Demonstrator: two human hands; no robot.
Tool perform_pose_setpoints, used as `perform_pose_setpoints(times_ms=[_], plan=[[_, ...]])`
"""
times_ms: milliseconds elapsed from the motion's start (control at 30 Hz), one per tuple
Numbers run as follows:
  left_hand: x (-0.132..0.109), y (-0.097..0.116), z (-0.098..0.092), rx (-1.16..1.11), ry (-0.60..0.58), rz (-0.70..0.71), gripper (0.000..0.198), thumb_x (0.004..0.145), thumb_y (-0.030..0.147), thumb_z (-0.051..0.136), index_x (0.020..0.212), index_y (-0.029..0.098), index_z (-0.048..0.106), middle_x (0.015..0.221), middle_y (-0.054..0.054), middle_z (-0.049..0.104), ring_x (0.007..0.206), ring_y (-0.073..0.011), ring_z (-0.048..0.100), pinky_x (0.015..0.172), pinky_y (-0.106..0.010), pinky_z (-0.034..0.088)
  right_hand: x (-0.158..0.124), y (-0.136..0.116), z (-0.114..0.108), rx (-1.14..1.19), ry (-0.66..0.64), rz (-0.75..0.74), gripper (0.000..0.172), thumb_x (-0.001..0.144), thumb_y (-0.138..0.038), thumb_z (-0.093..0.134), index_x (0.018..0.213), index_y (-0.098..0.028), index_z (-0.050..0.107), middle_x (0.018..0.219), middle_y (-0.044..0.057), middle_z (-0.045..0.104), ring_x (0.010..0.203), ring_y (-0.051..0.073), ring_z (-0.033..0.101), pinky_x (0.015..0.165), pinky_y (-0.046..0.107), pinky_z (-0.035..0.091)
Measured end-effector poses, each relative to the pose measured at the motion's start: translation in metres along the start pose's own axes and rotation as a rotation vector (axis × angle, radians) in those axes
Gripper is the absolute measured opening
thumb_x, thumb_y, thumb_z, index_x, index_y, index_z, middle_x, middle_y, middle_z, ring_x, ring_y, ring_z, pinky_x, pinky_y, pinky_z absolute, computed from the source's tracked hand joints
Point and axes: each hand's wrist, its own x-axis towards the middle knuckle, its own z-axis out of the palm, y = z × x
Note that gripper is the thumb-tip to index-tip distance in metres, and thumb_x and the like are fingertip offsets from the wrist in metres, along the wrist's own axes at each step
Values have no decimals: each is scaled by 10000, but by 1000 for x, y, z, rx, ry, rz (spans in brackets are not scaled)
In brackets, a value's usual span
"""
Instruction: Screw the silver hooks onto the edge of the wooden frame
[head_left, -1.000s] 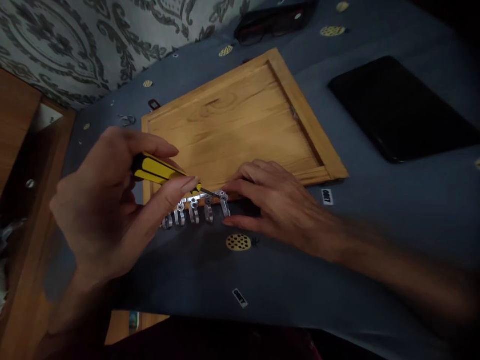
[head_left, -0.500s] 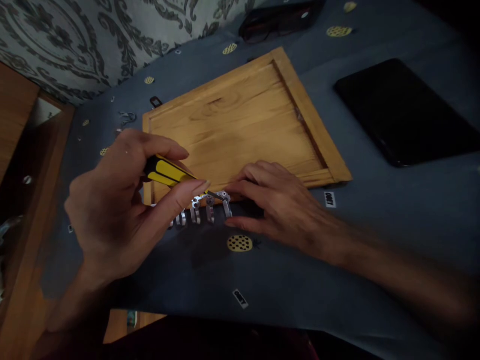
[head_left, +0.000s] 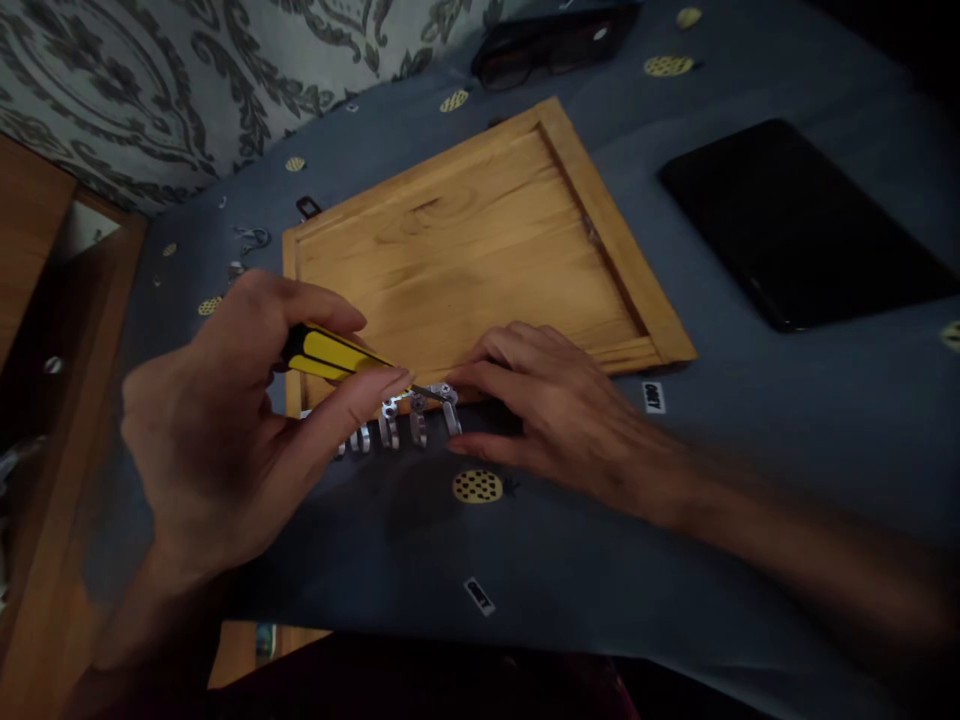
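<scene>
My left hand [head_left: 217, 430] grips a yellow and black screwdriver [head_left: 330, 356] between thumb and fingers. The thin shaft points right, and its tip lies at or very near the rightmost metal hook [head_left: 451, 412]; exact contact is too small to tell. That hook has a cross-head screw in its top. My right hand [head_left: 570, 420] pinches about it, index finger above and thumb at its lower end. Several silvery hooks [head_left: 388, 428] stand in a row along the near edge of a framed wooden board [head_left: 480, 260]. My left fingers partly cover the row's left end.
A black tablet-like slab [head_left: 795, 230] lies right of the board. Dark glasses on a black case [head_left: 555, 50] sit at the back by the patterned wall. Loose metal hooks [head_left: 251, 238] rest left of the board. A blue pineapple-print cloth [head_left: 570, 570] covers the table.
The view has shifted slightly. Both hands keep nearly the same place, with the screwdriver still at the rightmost hook; nothing was let go.
</scene>
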Motion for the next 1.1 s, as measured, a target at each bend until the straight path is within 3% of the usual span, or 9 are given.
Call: perform_pose_setpoints(times_ms=[200, 533, 800, 967, 1100], plan=[[-2, 0, 2, -30, 14, -24, 308, 920, 547, 669, 966, 242, 663, 906, 48, 715, 715, -153, 667, 572, -326, 420, 0, -1, 0, 1, -8, 3, 331, 912, -446, 706, 1068, -155, 682, 1008, 100, 635, 930, 257, 579, 806, 397, 455], [-4, 2, 4, -31, 59, -68, 264, 882, 539, 708, 930, 285, 656, 852, 72, 705, 618, -126, 613, 553, -315, 388, 0, -2, 0, 21, -13, 12, 353, 899, -428, 725, 1071, -123, 689, 993, 101, 624, 902, 247, 563, 791, 391, 435], [-5, 7, 3, -27, 3, -231, 301, 822, 535, 726, 988, 284, 723, 970, 12, 764, 760, -212, 691, 651, -370, 459, 0, -1, 1, 15, -4, -2, 335, 878, -407, 758, 1054, -131, 683, 994, 94, 622, 909, 241, 555, 796, 377, 422], [-5, 9, 3, -37, 10, -254, 371, 787, 544, 723, 1012, 249, 739, 948, -11, 767, 742, -240, 701, 654, -399, 479, 0, -1, -1, 4, -20, 11, 308, 893, -416, 738, 1036, -150, 677, 995, 90, 618, 901, 237, 549, 798, 375, 419], [-6, 10, 1, -60, -39, -265, 346, 835, 521, 678, 1076, 277, 725, 958, -4, 755, 780, -235, 712, 717, -417, 522, 1, -1, -1, 13, -29, 13, 335, 892, -418, 740, 1051, -128, 683, 996, 92, 611, 909, 234, 548, 808, 377, 415]])
